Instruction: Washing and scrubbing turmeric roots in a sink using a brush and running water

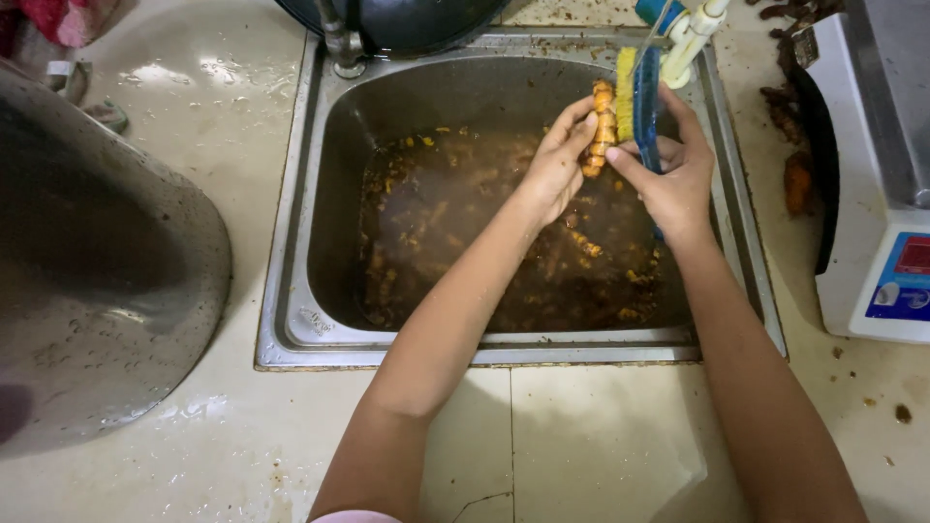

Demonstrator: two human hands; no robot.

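Closest to the camera is the wet cream-tiled table [581, 436], with both bare forearms reaching out over its front edge toward the steel sink [291, 291]. The basin is partly filled with murky brown water, with small orange-yellow bits lying in it, so holding things over it probably keeps the drips and dirt landing in the sink.

Above the water, the left hand [557, 165] has its grip clamped on a knobbly orange root [604, 126], looks like turmeric, fingers wrapped around the lower part and the tip sticking up. That leaves the upper side bare for the brush. The right hand [673, 179] has its grip closed round the blue handle of a scrubbing brush [639, 97], yellow bristles turned left and pressed right against the root. Both wrists are angled inward, so the hands meet over the far right part of the basin, thumbs nearly touching.

Off to the left, a big metal basin [97, 291] sits on the table, wet and speckled. On the right there's a white kitchen scale [872, 194] with some dark reddish-brown scraps beside it. At the far rim sits the tap base [341, 48], a dark round pan [417, 19] behind it, and a white pipe fitting [693, 39] near the brush tip.
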